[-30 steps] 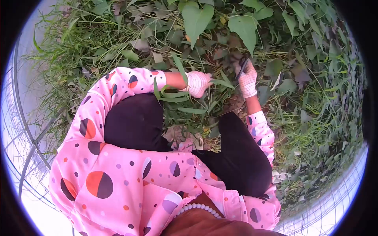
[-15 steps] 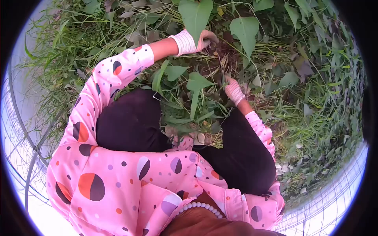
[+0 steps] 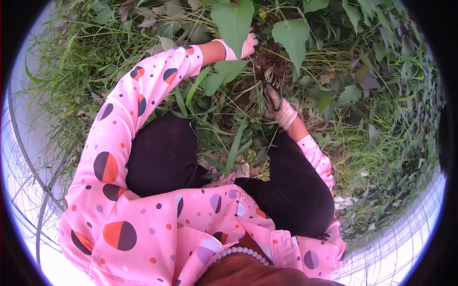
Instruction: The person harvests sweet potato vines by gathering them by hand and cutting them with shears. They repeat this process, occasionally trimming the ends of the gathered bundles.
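Observation:
In a striped pale glove, my left hand [image 3: 247,47] is among the plants at the top centre, partly behind a large heart-shaped leaf [image 3: 232,23]. Its fingers look curled, and what they hold is hidden. My right hand [image 3: 282,112], in a similar glove, is closer to my body and closed on a pair of scissors [image 3: 279,101]. The black handle loops lie across the fingers. The dark blades point up toward bare soil [image 3: 271,62] and thin stems between the two hands.
Another broad leaf [image 3: 291,40] hangs above the soil, right of the first. Dense grass and vines [image 3: 381,133] spread along the right side. My bent knees in black trousers [image 3: 164,152] frame more green leaves [image 3: 224,76] and grass. Pale sheeting with wire mesh curves at the outer edges.
My left hand has shifted slightly left and up, with its forearm moving right. My right hand has turned, bringing the black scissor loops into sight. Leaves near my knees have shifted.

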`<state>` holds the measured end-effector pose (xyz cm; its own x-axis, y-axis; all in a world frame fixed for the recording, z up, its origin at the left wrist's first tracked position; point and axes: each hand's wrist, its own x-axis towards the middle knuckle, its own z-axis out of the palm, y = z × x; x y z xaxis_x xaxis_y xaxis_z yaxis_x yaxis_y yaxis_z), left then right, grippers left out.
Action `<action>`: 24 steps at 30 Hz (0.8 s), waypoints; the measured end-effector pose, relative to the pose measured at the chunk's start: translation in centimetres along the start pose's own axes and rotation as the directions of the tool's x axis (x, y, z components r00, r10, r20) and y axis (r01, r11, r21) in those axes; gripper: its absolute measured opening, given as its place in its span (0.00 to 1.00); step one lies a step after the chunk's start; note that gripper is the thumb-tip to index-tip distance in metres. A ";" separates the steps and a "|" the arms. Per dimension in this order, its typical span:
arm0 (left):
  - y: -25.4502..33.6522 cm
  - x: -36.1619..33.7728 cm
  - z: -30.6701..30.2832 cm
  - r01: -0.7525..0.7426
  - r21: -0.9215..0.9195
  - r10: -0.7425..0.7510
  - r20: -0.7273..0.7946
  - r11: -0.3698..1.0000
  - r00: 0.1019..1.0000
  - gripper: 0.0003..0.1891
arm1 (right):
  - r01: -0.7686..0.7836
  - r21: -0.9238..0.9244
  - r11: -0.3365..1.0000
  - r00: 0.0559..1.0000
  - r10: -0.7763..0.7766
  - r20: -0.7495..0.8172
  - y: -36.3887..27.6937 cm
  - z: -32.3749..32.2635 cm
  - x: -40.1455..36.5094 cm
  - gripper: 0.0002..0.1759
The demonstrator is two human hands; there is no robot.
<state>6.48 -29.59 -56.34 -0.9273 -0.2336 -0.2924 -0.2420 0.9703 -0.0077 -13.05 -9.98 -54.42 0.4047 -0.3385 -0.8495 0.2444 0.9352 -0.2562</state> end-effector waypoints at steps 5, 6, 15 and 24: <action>0.9 -0.5 -4.0 0.038 -0.116 -0.037 0.012 0.993 0.999 0.09 | 0.112 0.244 0.963 0.993 -0.115 -0.001 0.4 1.5 -1.3 0.22; 1.0 -0.2 -3.4 0.037 -0.116 -0.036 0.010 0.993 0.999 0.09 | 0.163 0.336 0.928 0.985 -0.172 -0.004 0.9 1.2 -1.0 0.20; 1.9 -0.7 -6.8 -0.054 -0.160 0.081 0.169 0.986 0.982 0.12 | 0.050 0.384 0.922 0.989 -0.098 0.107 -1.6 2.3 -2.2 0.15; -0.7 -4.7 -6.8 0.133 -0.302 -0.080 0.181 0.944 0.980 0.14 | 0.177 -0.222 0.959 0.945 -0.229 -0.236 0.4 0.3 0.4 0.24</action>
<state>9.05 -29.61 -48.45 -0.8378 -0.2951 -0.4594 -0.4380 0.8656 0.2427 -12.47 -9.74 -54.74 0.1186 -0.5090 -0.8526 0.1100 0.8601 -0.4982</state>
